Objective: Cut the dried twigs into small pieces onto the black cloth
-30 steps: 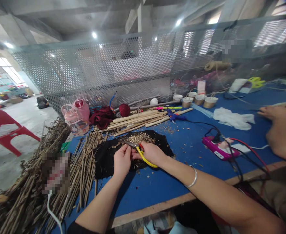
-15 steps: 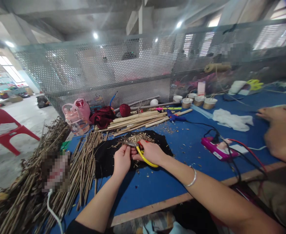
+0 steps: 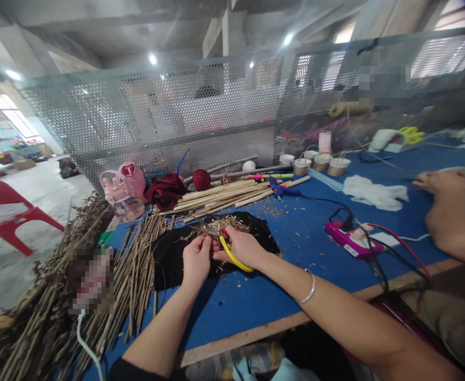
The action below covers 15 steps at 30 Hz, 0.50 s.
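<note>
My right hand (image 3: 240,247) is wrapped round a pair of yellow-handled pruning shears (image 3: 236,259), with a bit of red near the pivot. The metal blades point left, over the fingertips of my left hand (image 3: 197,259). Those fingers are pinched together just under the blades; whatever is between them is too small or hidden to name. Below both hands lies a black cloth (image 3: 169,264), heaped with short pale cut pieces of stem (image 3: 232,222). More such bits are scattered on the blue table (image 3: 256,312).
Thin dry stalks (image 3: 137,275) are piled at the left, beside a pink-lidded bottle (image 3: 127,196). Peeled sticks (image 3: 216,196) and a blue glue gun (image 3: 283,189) lie behind the cloth. A magenta power strip (image 3: 349,241) with cables and another person's arm (image 3: 454,217) are at right.
The whole view has shifted slightly. My hands and the shears keep nearly the same pose over the heap of cut pieces.
</note>
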Available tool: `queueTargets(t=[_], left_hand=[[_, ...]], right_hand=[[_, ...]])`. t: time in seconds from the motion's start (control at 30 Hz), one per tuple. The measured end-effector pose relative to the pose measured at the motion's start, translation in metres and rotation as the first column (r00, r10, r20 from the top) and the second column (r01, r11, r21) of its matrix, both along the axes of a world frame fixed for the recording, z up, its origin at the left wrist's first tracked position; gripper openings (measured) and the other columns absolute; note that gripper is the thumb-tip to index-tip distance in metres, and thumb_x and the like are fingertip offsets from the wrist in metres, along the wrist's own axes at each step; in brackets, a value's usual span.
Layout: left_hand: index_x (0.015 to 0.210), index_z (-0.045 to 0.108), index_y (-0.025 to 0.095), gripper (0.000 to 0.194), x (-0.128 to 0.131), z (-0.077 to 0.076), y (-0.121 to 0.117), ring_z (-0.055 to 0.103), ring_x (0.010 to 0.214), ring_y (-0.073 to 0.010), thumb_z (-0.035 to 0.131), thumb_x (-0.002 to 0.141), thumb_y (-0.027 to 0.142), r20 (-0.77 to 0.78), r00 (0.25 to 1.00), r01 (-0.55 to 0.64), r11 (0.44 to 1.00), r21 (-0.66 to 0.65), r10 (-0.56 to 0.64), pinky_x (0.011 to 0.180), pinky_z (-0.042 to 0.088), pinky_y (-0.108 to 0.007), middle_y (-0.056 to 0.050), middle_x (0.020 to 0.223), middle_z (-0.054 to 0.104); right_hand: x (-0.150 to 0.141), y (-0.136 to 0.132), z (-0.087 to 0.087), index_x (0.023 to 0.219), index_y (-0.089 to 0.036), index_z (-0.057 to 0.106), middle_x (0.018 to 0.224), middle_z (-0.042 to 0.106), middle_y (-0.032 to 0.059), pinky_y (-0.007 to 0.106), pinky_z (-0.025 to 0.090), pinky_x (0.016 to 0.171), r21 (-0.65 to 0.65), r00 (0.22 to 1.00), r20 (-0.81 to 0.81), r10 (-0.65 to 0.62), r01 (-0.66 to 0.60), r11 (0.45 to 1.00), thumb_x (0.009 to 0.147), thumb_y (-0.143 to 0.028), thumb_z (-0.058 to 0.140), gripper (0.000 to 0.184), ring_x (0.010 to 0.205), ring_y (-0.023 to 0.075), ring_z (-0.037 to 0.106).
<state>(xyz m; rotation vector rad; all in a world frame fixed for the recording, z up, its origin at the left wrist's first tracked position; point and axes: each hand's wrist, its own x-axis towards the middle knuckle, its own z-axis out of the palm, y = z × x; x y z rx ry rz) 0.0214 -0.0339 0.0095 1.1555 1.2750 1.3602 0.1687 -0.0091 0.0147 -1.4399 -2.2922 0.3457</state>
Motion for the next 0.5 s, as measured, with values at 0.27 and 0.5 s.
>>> queueTargets(t=[0.27,0.5], left_hand=[[0.081,0.065,0.013,0.028,0.002,0.001,-0.002,0.061,0.059,-0.0154,0.057,0.074,0.039,-0.001,1.000,-0.008,1.000,-0.010,0.008,0.059,0.049,-0.026,-0.006,0.068,0.067],[0.073,0.066,0.017,0.026,0.000,0.010,-0.008,0.057,0.060,-0.0143,0.050,0.079,0.035,-0.327,0.937,-0.061,0.981,0.181,0.119,0.058,0.043,-0.021,-0.003,0.065,0.065]], right_hand=[[-0.001,-0.002,0.007,0.093,-0.018,0.045,0.091,0.059,0.0074,0.027,0.038,0.065,-0.013,0.997,-0.057,0.052,-0.053,0.999,0.060,-0.060,0.065,0.056,0.081,0.0210,0.060],[-0.002,-0.001,0.002,0.093,-0.018,0.044,0.080,0.062,0.0061,0.026,0.033,0.058,-0.020,0.999,0.032,0.004,-0.003,1.000,0.071,-0.064,0.052,0.051,0.073,0.0211,0.061]])
